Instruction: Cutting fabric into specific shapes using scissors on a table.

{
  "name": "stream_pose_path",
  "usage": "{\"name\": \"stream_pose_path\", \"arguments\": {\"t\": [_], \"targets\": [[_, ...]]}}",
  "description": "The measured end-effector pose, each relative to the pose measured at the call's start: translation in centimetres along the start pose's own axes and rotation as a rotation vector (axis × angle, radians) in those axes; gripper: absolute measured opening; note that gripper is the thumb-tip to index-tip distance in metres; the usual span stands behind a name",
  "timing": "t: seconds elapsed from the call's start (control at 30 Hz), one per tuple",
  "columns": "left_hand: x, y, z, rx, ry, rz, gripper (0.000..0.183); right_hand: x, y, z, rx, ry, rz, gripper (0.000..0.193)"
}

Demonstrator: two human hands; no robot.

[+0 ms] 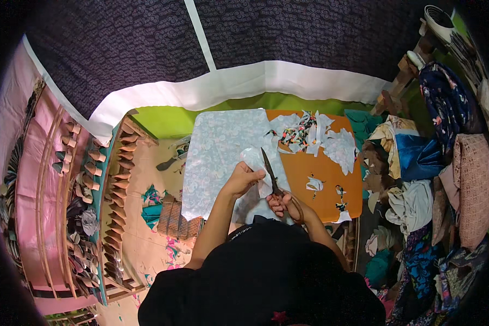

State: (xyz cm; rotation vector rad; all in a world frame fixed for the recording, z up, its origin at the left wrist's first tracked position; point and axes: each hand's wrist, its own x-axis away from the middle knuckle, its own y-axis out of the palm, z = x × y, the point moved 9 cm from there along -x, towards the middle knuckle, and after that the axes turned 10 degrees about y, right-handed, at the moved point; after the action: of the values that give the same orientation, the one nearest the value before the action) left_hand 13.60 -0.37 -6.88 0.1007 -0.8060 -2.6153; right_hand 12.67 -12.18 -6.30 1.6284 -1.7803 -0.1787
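My right hand (280, 205) is wrapped round the handles of a pair of dark metal scissors (270, 173). The long blades point up and away from me and look closed, or nearly so. Just to their left, my left hand (243, 179) pinches a small pale piece of cloth (251, 156). Part of that piece hangs near the blades, and its full outline blends into the white patterned sheet (214, 146) beneath. This sheet lies over the left and middle of an orange table (331, 190).
Pale offcuts (339, 149) and floral scraps (296, 138) lie on the table's right side. To the right, fabrics (413, 204) are heaped. A rack of wooden shoe lasts (117, 201) stands at left. A dark patterned curtain (288, 32) hangs at the back. Scraps litter the floor.
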Motion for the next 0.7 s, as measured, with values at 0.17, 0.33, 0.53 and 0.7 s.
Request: {"name": "stream_pose_path", "arguments": {"t": [0.17, 0.33, 0.53, 0.7], "targets": [[0.2, -0.2, 1.4, -0.241, 0.027, 0.02, 0.023, 0.4, 0.2, -0.6, 0.04, -0.01, -0.002, 0.048], [0.5, 1.1, 3.8, -0.389, -0.001, -0.009, 0.028, 0.0, -1.0, 0.7, -0.058, 0.091, 0.018, 0.034], [0.9, 1.0, 4.2, -0.389, -0.025, -0.026, 0.034, 0.4, -1.6, 0.7, 0.062, 0.173, 0.047, 0.042], [1.1, 1.2, 4.7, -0.451, -0.015, -0.019, 0.042, 0.6, -2.2, 0.6, 0.127, 0.172, 0.124, 0.036]]}}
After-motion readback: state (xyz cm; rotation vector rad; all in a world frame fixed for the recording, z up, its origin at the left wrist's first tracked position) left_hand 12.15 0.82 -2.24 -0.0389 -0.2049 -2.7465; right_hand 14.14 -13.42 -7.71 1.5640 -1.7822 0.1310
